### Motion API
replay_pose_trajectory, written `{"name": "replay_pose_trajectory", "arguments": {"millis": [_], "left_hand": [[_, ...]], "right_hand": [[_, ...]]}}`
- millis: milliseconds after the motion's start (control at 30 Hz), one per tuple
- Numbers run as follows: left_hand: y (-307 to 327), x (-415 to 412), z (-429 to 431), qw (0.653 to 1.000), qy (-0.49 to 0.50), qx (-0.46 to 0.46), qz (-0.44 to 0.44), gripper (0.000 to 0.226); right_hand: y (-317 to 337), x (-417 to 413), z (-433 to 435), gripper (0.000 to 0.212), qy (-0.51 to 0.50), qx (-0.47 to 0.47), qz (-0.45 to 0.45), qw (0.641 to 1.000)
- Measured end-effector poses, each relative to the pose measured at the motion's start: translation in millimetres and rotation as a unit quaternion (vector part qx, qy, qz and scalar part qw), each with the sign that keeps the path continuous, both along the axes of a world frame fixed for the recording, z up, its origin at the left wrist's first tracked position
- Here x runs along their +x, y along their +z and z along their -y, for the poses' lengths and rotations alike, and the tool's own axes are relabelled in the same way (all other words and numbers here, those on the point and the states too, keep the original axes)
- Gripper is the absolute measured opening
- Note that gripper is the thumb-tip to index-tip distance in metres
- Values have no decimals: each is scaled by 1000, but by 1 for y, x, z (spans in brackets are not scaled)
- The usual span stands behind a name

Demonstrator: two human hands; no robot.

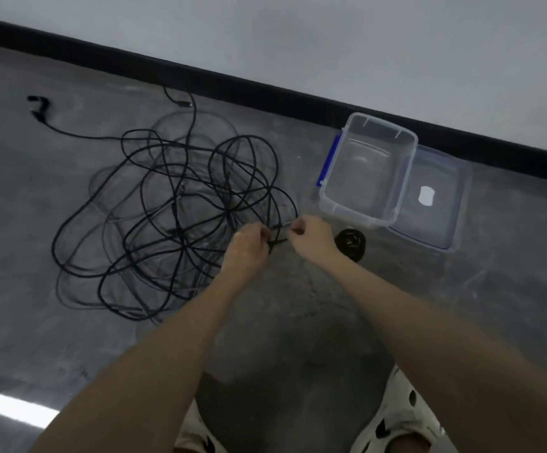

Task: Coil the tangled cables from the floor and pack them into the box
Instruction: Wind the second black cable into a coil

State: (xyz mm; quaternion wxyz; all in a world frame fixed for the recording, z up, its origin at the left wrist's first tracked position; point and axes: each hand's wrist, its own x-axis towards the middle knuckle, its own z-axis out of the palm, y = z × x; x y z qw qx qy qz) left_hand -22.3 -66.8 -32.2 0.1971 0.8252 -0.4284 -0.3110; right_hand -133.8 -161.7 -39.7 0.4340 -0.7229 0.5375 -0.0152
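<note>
My left grip [249, 248] pinches a strand at the edge of the tangled cables [177, 220] | my right grip [311, 237] pinches one too | box [367, 165] stands open nearby

Cables [176, 213]: black, thin, loose tangled heap flat on the floor. Box [354, 214]: clear plastic, upright, open, near the floor's far edge.

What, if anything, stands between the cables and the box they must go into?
Nothing visible blocks the cables. The box is open, its lid lying beside it. Only a small black coil lies on the floor near the box, beside the right hand, low enough to lift over.
</note>
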Motion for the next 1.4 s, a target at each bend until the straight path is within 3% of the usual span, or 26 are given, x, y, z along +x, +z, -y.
{"name": "replay_pose_trajectory", "arguments": {"millis": [267,467,600,700,867,967,1033,1100,1167,1267,1400], "left_hand": [[-10,30,-9,1000,-24,8,8,28],[-18,31,-16,994,-90,49,-29,32],[-22,29,-24,982,-151,112,4,39],[-20,30,-24,981,-151,119,26,32],[-13,35,-26,983,-152,99,0,29],[-13,38,-26,975,-187,118,-10,31],[-16,40,-28,972,-200,125,-19,31],[-17,43,-31,971,-203,125,-36,30],[-19,46,-31,974,-190,115,-43,27],[-24,57,-27,988,-109,104,-29,28],[-34,73,-36,998,-14,66,12,25]], "right_hand": [[-25,31,-4,10,165,-4,-69,984],[-40,28,-5,41,265,-10,-140,954],[-36,24,-4,31,277,-59,-121,951],[-32,23,0,28,287,-74,-142,944],[-26,44,5,51,174,-148,-108,968],[-22,67,15,82,250,-178,-126,943],[-22,85,20,89,293,-197,-138,925],[-21,102,20,83,314,-214,-125,917],[-20,120,17,63,339,-209,-94,912],[-26,143,4,38,368,-156,-58,915],[-39,161,-7,54,350,-134,-68,925]]}}
